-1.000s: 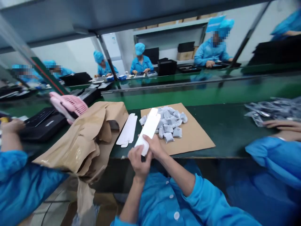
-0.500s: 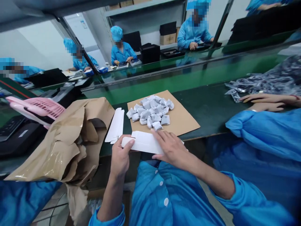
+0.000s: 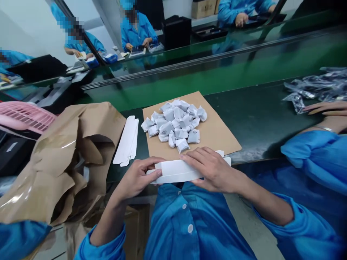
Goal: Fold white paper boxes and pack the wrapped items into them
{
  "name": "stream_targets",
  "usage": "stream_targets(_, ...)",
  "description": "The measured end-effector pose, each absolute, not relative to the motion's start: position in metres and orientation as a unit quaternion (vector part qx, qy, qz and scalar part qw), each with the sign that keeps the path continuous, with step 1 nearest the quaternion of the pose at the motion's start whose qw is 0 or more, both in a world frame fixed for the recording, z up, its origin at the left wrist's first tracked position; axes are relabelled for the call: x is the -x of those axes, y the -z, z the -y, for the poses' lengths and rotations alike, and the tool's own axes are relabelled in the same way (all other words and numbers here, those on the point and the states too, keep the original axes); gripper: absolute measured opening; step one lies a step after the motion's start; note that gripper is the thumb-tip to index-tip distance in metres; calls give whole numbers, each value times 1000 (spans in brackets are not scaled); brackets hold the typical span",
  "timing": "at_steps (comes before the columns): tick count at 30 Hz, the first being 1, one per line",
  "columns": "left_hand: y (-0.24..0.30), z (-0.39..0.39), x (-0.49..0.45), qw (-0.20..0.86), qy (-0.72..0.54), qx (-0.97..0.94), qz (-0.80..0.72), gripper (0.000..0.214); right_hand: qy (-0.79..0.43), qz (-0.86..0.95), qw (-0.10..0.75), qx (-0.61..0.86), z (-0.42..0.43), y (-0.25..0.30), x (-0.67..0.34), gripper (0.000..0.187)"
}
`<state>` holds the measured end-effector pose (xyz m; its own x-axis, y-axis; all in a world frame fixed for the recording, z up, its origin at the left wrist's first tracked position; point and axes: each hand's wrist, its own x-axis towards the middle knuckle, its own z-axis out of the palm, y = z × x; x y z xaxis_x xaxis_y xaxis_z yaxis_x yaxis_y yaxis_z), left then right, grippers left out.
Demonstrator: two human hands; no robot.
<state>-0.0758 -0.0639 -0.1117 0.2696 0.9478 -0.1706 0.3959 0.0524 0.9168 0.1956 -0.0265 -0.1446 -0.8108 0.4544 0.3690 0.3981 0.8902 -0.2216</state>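
Note:
A long white folding carton (image 3: 177,171) is held level in front of my chest, its flaps sticking out at both ends. My left hand (image 3: 141,175) pinches its left end, thumb on the near face. Around the right part wraps my right hand (image 3: 211,168), fingers over the top and thumb below. Just beyond the carton, several small white paper-wrapped packets (image 3: 176,124) lie heaped on a brown cardboard sheet (image 3: 219,135). Flat white cartons (image 3: 127,141) lie stacked left of the sheet.
A torn brown paper bag (image 3: 73,151) stands open at the left, beside a pink fan (image 3: 27,117). On the right, a co-worker's hands (image 3: 330,112) rest near clear plastic bags (image 3: 311,88). Several people in blue sit beyond the green bench (image 3: 244,76).
The carton, flatter before, now shows a folded-out box shape with flaps at its right end. My hands have moved slightly apart, and the camera view has tilted down and closer.

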Motion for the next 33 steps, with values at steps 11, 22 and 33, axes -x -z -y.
stream_targets(11,107,5,85,304,-288,-750,-513,25,124,931,199,279,5,136,-182,40)
stream_targets(22,154,52,-9,267,-615,-498,-550,103,45,802,414,429,29,167,-114,63)
stream_targets(33,160,41,32,261,-471,-598,-593,89,-383,700,508,324,4,146,-137,37)
